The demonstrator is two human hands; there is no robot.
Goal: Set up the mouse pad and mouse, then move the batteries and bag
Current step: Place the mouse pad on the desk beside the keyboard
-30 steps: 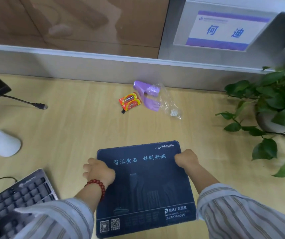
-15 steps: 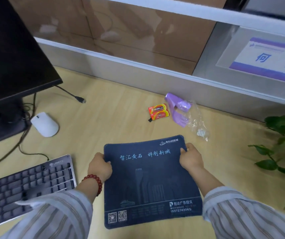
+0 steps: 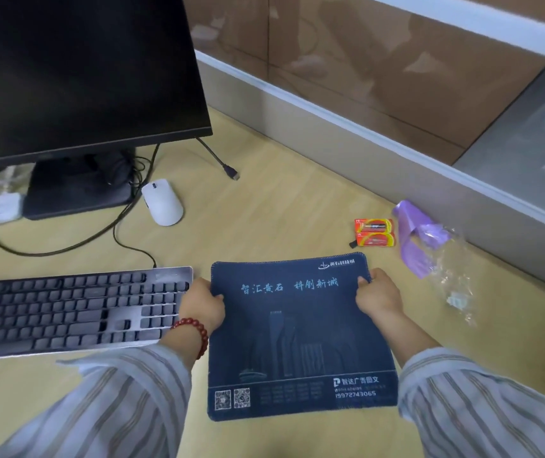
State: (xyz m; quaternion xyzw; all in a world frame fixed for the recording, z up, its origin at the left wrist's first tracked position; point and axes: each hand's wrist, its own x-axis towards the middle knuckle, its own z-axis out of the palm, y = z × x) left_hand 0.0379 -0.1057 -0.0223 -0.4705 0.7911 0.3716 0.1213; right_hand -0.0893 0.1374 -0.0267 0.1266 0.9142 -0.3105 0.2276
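A dark blue mouse pad (image 3: pixel 300 338) with pale printed text lies flat on the wooden desk, right beside the keyboard. My left hand (image 3: pixel 202 304) grips its upper left edge and my right hand (image 3: pixel 378 294) grips its upper right edge. A white mouse (image 3: pixel 162 202) rests farther back, near the monitor's foot. A red and yellow pack of batteries (image 3: pixel 375 231) lies beyond the pad's upper right corner. Just right of the pack is a clear plastic bag (image 3: pixel 447 269) with a purple part inside.
A grey keyboard (image 3: pixel 73 309) takes up the left of the desk, touching my left hand. Behind it stands a black monitor (image 3: pixel 79 71) on its base, with loose cables and a free plug (image 3: pixel 234 175). A partition wall (image 3: pixel 380 137) bounds the desk at the back.
The pad has slid left across the desk in both hands, up to the keyboard's right end. My view has swung left, so the monitor fills the upper left and the plant has dropped out.
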